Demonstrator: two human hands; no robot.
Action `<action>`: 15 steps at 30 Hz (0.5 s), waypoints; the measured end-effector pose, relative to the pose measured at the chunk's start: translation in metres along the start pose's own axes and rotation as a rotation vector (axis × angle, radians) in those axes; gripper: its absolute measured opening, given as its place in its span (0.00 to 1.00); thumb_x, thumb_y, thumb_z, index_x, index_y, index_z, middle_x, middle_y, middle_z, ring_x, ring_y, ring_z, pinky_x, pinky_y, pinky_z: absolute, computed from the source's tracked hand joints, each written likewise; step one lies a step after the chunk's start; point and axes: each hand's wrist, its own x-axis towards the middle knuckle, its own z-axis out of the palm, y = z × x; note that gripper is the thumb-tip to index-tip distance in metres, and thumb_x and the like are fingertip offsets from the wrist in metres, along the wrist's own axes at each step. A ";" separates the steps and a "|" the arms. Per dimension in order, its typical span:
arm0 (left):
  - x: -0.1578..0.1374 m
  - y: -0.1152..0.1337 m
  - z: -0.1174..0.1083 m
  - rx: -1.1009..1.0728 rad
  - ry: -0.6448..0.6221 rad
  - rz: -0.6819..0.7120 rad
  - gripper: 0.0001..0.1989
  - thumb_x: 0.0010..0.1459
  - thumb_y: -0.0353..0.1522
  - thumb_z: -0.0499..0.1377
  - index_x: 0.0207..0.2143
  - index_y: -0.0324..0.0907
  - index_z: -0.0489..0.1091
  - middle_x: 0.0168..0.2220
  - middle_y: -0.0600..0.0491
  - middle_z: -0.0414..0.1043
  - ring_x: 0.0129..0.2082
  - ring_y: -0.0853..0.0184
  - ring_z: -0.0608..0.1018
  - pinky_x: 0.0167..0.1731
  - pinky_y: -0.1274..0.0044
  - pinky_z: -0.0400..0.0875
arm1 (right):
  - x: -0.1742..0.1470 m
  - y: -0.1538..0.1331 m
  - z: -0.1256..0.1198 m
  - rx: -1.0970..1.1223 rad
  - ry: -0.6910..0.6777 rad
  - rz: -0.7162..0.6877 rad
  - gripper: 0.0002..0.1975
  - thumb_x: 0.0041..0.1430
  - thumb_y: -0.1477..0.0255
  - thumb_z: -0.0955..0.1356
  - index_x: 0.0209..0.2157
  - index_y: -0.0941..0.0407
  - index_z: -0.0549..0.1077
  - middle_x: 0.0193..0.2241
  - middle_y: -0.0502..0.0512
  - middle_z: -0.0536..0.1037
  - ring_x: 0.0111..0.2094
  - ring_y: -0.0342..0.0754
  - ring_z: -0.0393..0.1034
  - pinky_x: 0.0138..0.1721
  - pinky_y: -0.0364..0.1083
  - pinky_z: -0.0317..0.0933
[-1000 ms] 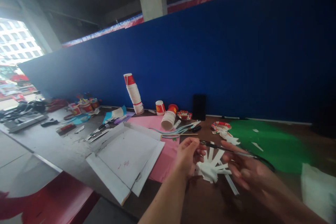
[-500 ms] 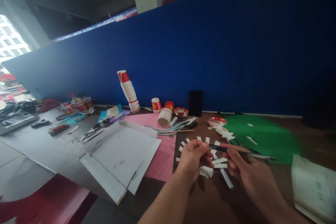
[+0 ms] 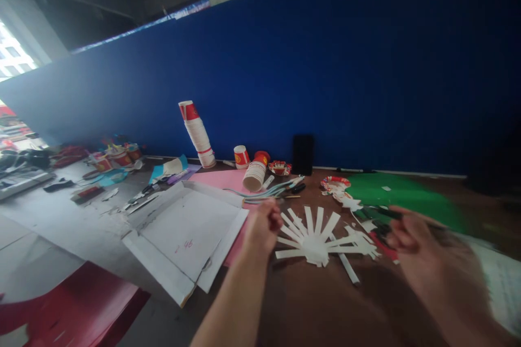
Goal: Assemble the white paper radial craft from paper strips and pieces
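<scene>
My right hand [image 3: 423, 260] is closed around a black pen [image 3: 388, 212], blurred by motion, over the right side of the dark table. Its tip end points left. My left hand [image 3: 262, 225] is held in a loose fist above the pink paper's edge; anything inside it is hidden. Between the two hands lies a white paper cut-out [image 3: 315, 246] with strips fanning out from a rounded middle. A narrow white strip [image 3: 349, 269] sticks out from under it toward me. Scissors with red handles [image 3: 385, 245] lie partly hidden beside my right hand.
To the left sits a shallow white cardboard tray [image 3: 195, 227] on pink paper [image 3: 222, 178]. Behind stand a tall leaning stack of paper cups [image 3: 197, 135] and a black phone-like slab [image 3: 303, 154]. Green paper [image 3: 407, 198] lies right, before a blue partition [image 3: 345, 65].
My hands have moved apart: the left went left, the right went right with the pen. The fanned paper cut-out now shows fully between them.
</scene>
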 end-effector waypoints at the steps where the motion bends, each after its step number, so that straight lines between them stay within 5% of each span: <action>1: -0.001 0.006 -0.001 -0.017 0.012 0.041 0.15 0.49 0.33 0.70 0.26 0.39 0.65 0.20 0.61 0.62 0.16 0.83 0.63 0.17 0.90 0.59 | 0.002 -0.002 0.000 0.050 0.052 -0.016 0.18 0.49 0.48 0.74 0.31 0.48 0.80 0.22 0.50 0.71 0.23 0.43 0.63 0.24 0.46 0.66; 4: -0.007 0.015 0.004 0.071 -0.127 0.107 0.20 0.43 0.39 0.74 0.27 0.39 0.66 0.22 0.58 0.68 0.18 0.78 0.68 0.18 0.85 0.65 | 0.005 -0.003 0.004 0.197 0.078 0.116 0.19 0.40 0.54 0.80 0.30 0.52 0.81 0.24 0.50 0.72 0.23 0.40 0.60 0.23 0.43 0.65; 6: -0.010 0.014 0.008 0.126 -0.172 0.144 0.22 0.42 0.42 0.74 0.29 0.38 0.68 0.24 0.54 0.72 0.19 0.76 0.72 0.20 0.83 0.70 | 0.005 0.000 0.005 0.234 -0.010 0.201 0.20 0.42 0.54 0.79 0.34 0.52 0.82 0.24 0.51 0.72 0.24 0.41 0.61 0.22 0.42 0.65; 15: 0.011 0.014 -0.023 0.483 -0.054 0.282 0.10 0.53 0.32 0.66 0.35 0.38 0.69 0.29 0.50 0.77 0.25 0.69 0.78 0.25 0.78 0.75 | 0.012 0.014 -0.005 0.295 -0.069 0.193 0.17 0.46 0.57 0.78 0.32 0.55 0.82 0.23 0.50 0.68 0.22 0.38 0.53 0.19 0.39 0.57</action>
